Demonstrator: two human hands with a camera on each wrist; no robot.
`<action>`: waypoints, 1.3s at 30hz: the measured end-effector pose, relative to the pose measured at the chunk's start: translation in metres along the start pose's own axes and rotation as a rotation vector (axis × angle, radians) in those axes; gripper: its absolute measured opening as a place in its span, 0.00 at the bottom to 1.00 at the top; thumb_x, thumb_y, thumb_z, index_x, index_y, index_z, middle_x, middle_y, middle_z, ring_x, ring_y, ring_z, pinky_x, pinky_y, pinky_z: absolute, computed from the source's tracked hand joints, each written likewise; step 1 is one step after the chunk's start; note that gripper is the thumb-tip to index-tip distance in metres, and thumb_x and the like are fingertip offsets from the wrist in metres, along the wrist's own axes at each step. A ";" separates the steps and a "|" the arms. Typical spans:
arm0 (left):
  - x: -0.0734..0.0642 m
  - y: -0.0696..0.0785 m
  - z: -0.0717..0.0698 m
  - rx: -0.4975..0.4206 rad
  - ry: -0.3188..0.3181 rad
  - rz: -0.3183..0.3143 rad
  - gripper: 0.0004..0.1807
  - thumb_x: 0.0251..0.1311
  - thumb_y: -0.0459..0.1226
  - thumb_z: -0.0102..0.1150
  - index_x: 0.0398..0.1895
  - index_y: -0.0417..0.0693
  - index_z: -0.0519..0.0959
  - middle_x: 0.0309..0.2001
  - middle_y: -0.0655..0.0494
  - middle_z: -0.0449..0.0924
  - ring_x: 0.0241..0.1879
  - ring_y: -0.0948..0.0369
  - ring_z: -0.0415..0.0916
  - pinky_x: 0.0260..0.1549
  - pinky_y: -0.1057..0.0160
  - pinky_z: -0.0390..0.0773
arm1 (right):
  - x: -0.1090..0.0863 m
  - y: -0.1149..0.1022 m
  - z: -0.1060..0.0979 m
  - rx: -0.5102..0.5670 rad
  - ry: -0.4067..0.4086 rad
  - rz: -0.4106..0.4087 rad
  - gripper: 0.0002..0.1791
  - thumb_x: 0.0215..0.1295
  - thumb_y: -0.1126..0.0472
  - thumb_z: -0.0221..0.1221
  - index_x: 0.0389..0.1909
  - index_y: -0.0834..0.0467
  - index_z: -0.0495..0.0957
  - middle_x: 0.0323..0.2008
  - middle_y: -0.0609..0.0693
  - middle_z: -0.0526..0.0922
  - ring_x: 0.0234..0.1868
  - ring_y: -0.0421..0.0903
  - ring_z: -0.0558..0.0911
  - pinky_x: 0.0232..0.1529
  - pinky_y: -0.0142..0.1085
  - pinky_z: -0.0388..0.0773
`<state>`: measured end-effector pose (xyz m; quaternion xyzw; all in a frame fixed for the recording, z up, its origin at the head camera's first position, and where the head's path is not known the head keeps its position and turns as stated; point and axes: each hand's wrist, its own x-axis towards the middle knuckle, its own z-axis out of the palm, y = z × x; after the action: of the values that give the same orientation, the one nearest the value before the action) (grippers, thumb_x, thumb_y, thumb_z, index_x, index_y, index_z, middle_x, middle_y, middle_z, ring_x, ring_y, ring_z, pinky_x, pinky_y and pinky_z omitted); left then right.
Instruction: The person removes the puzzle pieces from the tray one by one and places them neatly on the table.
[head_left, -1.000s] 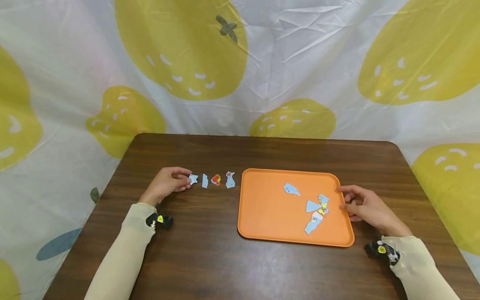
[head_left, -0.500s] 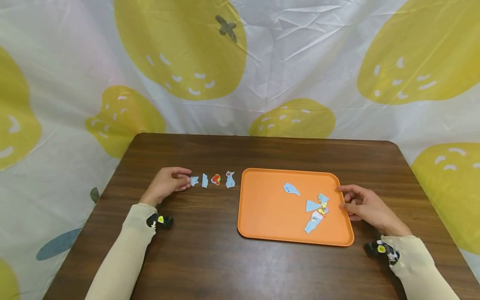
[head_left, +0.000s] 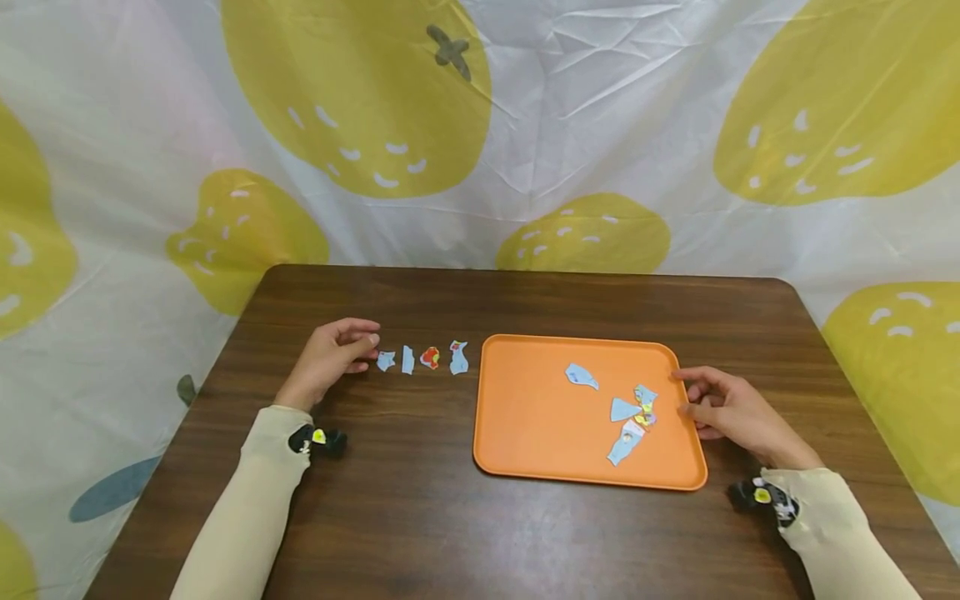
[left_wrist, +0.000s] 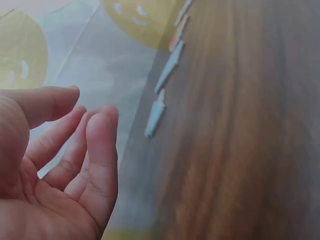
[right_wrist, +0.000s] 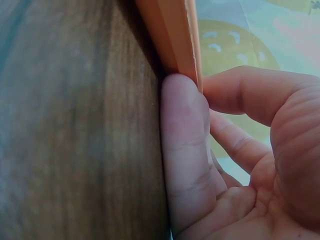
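Observation:
My left hand (head_left: 327, 360) hovers by the left end of a row of small flat puzzle-like pieces, its thumb and fingers apart with nothing between them. Nearest to it lies a pale blue jagged piece (head_left: 386, 361). To the right follow a narrow blue piece (head_left: 408, 360), a red and yellow piece (head_left: 430, 358) and a taller blue piece (head_left: 458, 358). At the right side of the orange tray (head_left: 525, 433), my right hand (head_left: 731, 410) pinches the rim between thumb and fingers. A single blue piece (head_left: 581, 376) lies on the tray, apart from a touching cluster of pieces (head_left: 626, 442).
The tray lies flat on a dark brown wooden table (head_left: 420, 500), right of the row. Behind the table hangs a pale curtain (head_left: 420, 225) with yellow fruit prints.
My left hand has let go of the jagged blue piece and drawn slightly up and away from it. That piece now shows whole. The right hand stays on the tray's rim.

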<state>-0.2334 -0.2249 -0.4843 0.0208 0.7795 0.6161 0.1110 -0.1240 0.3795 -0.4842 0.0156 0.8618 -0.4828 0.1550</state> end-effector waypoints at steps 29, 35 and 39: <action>0.001 0.051 0.063 0.090 -0.138 0.171 0.19 0.73 0.40 0.66 0.62 0.43 0.81 0.58 0.30 0.82 0.48 0.50 0.87 0.46 0.51 0.88 | -0.001 0.000 0.002 0.000 0.003 -0.007 0.35 0.71 0.64 0.65 0.76 0.61 0.66 0.48 0.61 0.71 0.38 0.43 0.83 0.37 0.42 0.90; 0.005 0.059 0.082 0.106 -0.179 0.234 0.16 0.72 0.39 0.66 0.59 0.44 0.83 0.53 0.36 0.85 0.49 0.45 0.86 0.44 0.55 0.86 | 0.000 0.001 0.001 -0.002 0.002 0.001 0.35 0.71 0.64 0.65 0.77 0.61 0.66 0.49 0.61 0.72 0.38 0.43 0.84 0.37 0.42 0.90; 0.006 0.066 0.095 0.106 -0.214 0.262 0.16 0.72 0.39 0.67 0.58 0.46 0.84 0.50 0.41 0.86 0.50 0.36 0.83 0.40 0.53 0.85 | 0.000 0.001 -0.001 -0.001 0.000 -0.009 0.34 0.72 0.64 0.65 0.76 0.61 0.67 0.49 0.61 0.71 0.38 0.43 0.83 0.37 0.42 0.90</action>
<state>-0.2268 -0.1172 -0.4424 0.1933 0.7853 0.5776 0.1107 -0.1240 0.3805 -0.4850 0.0116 0.8619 -0.4833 0.1529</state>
